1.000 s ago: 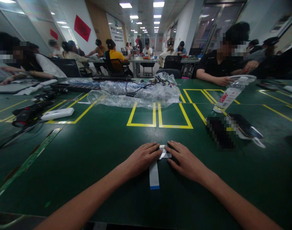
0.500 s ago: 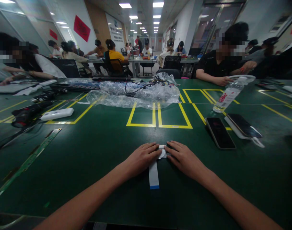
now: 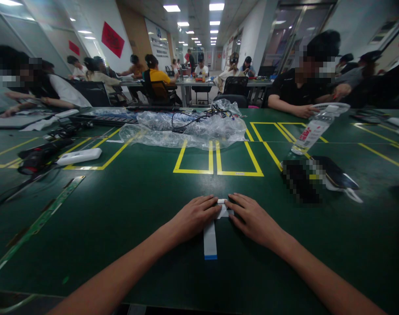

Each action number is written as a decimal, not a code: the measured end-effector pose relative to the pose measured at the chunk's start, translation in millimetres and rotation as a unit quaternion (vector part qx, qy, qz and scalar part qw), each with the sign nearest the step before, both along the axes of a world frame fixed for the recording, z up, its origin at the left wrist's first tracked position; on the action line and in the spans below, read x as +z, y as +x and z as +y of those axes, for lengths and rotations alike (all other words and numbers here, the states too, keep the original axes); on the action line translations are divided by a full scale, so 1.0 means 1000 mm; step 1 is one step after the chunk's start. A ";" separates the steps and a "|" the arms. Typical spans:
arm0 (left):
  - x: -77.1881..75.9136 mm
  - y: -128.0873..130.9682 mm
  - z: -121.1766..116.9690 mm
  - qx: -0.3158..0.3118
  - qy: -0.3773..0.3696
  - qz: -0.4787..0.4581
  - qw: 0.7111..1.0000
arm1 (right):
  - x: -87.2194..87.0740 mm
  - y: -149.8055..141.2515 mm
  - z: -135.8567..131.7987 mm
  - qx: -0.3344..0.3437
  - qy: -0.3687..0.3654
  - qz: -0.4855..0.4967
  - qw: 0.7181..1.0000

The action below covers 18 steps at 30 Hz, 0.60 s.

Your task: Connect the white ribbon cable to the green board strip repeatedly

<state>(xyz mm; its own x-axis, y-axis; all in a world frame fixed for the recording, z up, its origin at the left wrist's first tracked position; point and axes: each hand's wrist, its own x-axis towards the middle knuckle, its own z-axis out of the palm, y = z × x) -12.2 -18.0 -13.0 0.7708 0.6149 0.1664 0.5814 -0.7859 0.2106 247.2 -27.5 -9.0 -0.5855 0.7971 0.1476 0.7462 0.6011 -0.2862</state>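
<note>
A white flat ribbon cable (image 3: 210, 241) lies on the green table, its blue-tipped end pointing toward me. Its far part is folded across itself between my fingertips. My left hand (image 3: 196, 216) has its fingers together and holds the fold from the left; its thumb is hidden. From the right, my right hand (image 3: 251, 216) holds the folded part with bent fingertips, the thumb low beside its edge. How the layers lie under the fingers is partly hidden.
A long green circuit board (image 3: 38, 223) lies at left, near a white plastic device (image 3: 79, 156). Clear plastic wrap (image 3: 186, 131) with black cables is ahead. A water bottle (image 3: 313, 131) and blurred phones (image 3: 335, 173) are at right. A co-worker (image 3: 300, 92) sits across the table.
Both hands stay nearly in place over the fold. My right thumb and fingertips shift slightly, and the small folded flap beside them changes shape a little.
</note>
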 end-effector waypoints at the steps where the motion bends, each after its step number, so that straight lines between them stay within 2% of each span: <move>1: 0.000 0.000 -0.001 0.004 0.003 0.003 1.000 | 0.000 0.000 0.000 -0.001 0.001 -0.004 1.000; 5: 0.005 -0.009 -0.004 0.043 0.008 0.022 0.999 | 0.001 -0.001 0.000 -0.001 -0.001 -0.020 1.000; 9: 0.018 -0.040 -0.006 0.147 -0.012 0.055 0.988 | 0.000 0.001 0.001 0.002 -0.008 -0.025 1.000; 11: 0.022 -0.068 -0.006 0.223 -0.022 0.072 0.972 | 0.001 0.001 0.001 0.000 -0.015 -0.026 1.000; 14: 0.018 -0.126 -0.009 0.353 -0.018 0.096 0.931 | 0.002 0.002 0.000 -0.005 -0.023 -0.021 1.000; 16: 0.014 -0.170 -0.022 0.435 -0.004 0.106 0.894 | 0.003 0.002 -0.001 -0.008 -0.027 -0.019 0.999; 18: 0.018 -0.210 -0.048 0.513 0.030 0.098 0.852 | 0.003 0.003 -0.002 -0.008 -0.031 -0.018 0.999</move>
<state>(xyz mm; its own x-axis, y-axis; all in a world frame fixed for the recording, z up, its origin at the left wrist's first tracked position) -221.9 -66.4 5.2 -0.1519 0.9769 0.1504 0.9883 0.1526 0.0074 249.8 -29.3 -6.0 -0.5762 0.8137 0.0765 0.7666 0.5705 -0.2946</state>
